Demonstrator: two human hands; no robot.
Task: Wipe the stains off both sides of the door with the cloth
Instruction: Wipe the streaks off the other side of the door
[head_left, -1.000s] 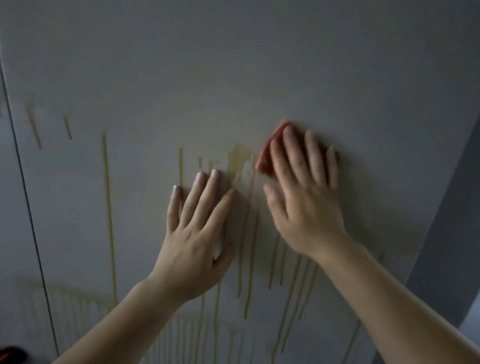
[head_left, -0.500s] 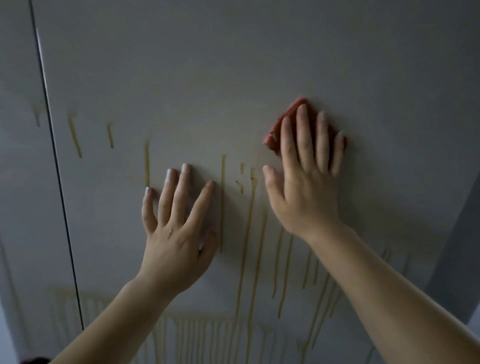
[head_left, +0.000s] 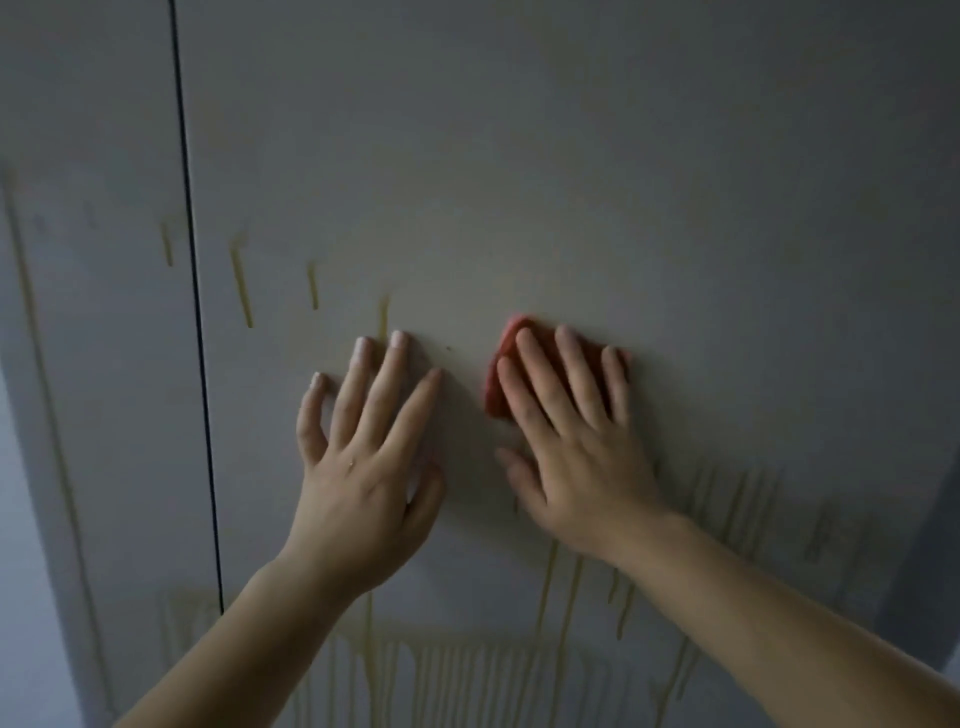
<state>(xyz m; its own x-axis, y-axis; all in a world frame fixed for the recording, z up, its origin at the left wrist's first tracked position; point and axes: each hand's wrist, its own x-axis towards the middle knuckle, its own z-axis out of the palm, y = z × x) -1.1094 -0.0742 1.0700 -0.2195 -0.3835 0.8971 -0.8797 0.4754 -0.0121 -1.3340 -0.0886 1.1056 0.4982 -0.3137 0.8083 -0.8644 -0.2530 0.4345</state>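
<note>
A pale grey door (head_left: 571, 156) fills the view, streaked with yellowish drip stains (head_left: 241, 286) at the upper left and many more along the bottom (head_left: 467, 670). My right hand (head_left: 576, 447) presses a red cloth (head_left: 501, 364) flat against the door with straight fingers; only the cloth's left and upper edges show past the fingers. To its left my left hand (head_left: 369, 457) rests flat on the door, fingers spread, holding nothing.
A dark vertical gap (head_left: 195, 312) marks the door's left edge, with a stained grey frame or wall panel (head_left: 93, 364) beyond it. At the right, a darker door edge (head_left: 930, 545) runs down.
The view has shifted right, so the door's left gap shows further in. My right hand slid the cloth down and left over the drips between the hands, which look wiped away there. My left hand stays planted.
</note>
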